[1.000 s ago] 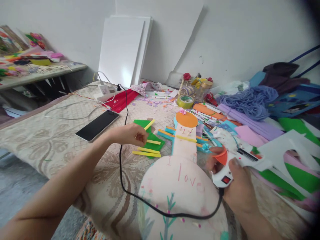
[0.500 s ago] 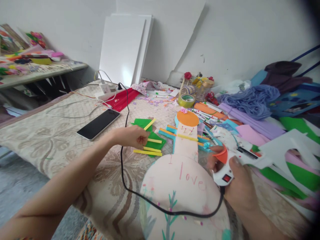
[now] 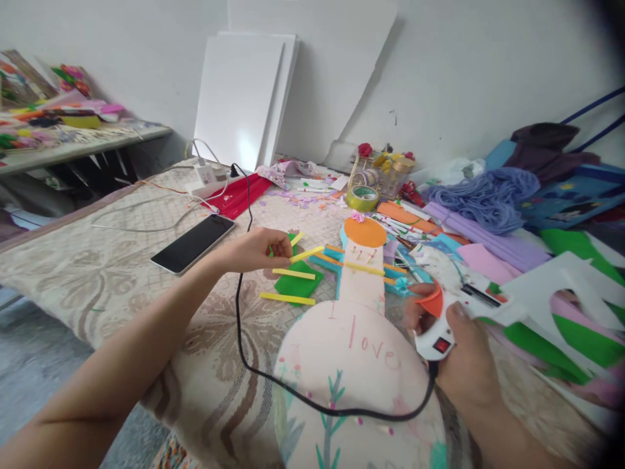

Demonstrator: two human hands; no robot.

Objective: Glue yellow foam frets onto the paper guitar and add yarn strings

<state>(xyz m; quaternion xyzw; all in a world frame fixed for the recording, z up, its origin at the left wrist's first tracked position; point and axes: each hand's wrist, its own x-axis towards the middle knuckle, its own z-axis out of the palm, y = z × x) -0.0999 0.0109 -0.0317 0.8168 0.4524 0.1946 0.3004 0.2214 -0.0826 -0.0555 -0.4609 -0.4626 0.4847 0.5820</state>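
Counter [image 3: 112,273]: covered in patterned cloth. White cutout [image 3: 317,339], round-bodied with a long neck, lies on it in front of the person; "I love" is lettered on the body, a yellow band crosses the neck.

Black cord [image 3: 239,326] passes left of the cutout, then across its body to the handle of the white glue gun [image 3: 433,343]. Right hand [image 3: 466,368] is wrapped round that handle, fingers at the orange trigger; whether it is pressed, cannot tell. Gun is right of the cutout; nozzle not made out.

Green paper [image 3: 297,285] lies left of the neck, other yellow strips [image 3: 293,273] over it. Left hand [image 3: 256,251], fingers nearly closed, appears to pinch one end of a yellow strip [image 3: 307,254], free end slanting toward the neck.

Step, as judged: picking out a strip. Next move would call for a steady pinch and gun kept clear of the fingers.
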